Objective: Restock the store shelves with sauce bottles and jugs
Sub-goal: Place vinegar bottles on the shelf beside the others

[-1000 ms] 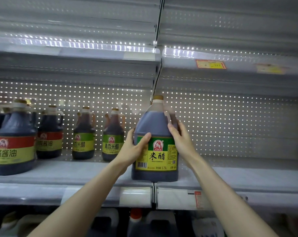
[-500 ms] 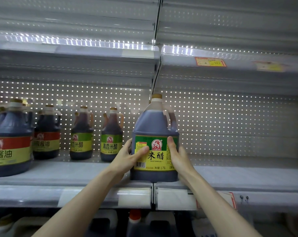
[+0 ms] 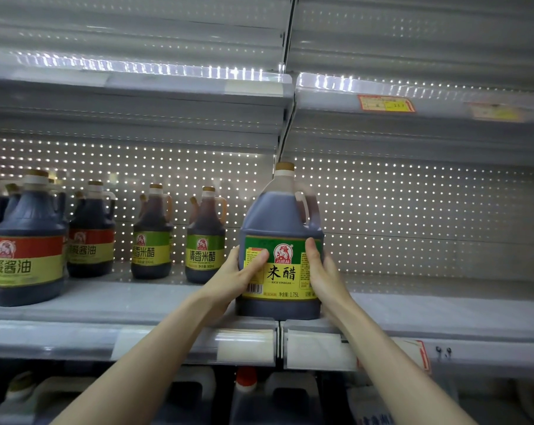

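Note:
A large dark rice vinegar jug (image 3: 280, 219) with a green and yellow label and a tan cap stands upright near the front edge of the middle shelf (image 3: 137, 305), over the seam between two shelf sections. My left hand (image 3: 238, 279) grips its left side, thumb across the label. On the jug's right side my right hand (image 3: 320, 271) holds it, fingers against the label. The far fingers of both hands are hidden behind the jug.
Two small green-label vinegar bottles (image 3: 205, 237) stand further back to the left, then red-label soy sauce jugs (image 3: 26, 243). The shelf part to the right (image 3: 443, 311) holds nothing. An upper shelf (image 3: 382, 96) carries price tags. More jugs (image 3: 247, 394) sit below.
The jug came down from slightly lifted onto the shelf. Both hands slid lower along its sides, my right hand moving from the shoulder to the label.

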Action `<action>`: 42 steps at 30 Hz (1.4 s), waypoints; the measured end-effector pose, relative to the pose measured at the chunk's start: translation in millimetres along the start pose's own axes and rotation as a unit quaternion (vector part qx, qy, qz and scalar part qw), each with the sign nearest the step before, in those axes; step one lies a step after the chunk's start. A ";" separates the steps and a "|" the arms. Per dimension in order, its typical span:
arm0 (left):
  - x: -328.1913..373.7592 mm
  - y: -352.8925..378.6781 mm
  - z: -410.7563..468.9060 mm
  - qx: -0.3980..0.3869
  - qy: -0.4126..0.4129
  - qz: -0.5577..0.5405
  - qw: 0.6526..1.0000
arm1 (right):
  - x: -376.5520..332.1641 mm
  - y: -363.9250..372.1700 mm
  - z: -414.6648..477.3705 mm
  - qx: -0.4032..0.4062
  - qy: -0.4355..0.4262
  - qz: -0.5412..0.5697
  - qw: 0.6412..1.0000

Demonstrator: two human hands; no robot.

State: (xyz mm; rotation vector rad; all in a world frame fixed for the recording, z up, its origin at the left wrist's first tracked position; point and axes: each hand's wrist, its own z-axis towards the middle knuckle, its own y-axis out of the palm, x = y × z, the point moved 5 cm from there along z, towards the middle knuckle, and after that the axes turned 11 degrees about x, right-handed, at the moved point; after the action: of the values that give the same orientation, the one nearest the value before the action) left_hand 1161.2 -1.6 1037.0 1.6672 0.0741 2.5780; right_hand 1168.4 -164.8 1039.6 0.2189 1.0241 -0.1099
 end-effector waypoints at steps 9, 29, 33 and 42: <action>-3.9 -0.8 2.3 0.013 -0.007 0.003 1.000 | 3.7 0.6 -0.1 -0.017 0.022 0.018 0.999; -2.9 0.9 0.6 -0.007 -0.015 -0.014 1.000 | -0.9 -1.5 -4.3 -0.009 0.012 0.015 1.000; -3.8 1.0 1.3 -0.003 -0.013 -0.007 1.000 | -0.4 -1.5 -3.7 -0.012 0.003 0.015 1.000; -3.9 0.5 2.6 0.007 -0.018 0.013 1.000 | 0.1 -0.7 -0.3 -0.022 -0.008 0.017 1.000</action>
State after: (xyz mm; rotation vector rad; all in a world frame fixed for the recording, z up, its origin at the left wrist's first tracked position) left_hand 1165.1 -2.5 1034.6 1.7289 0.0692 2.5708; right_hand 1168.1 -165.4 1039.3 0.1942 1.0065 -0.0580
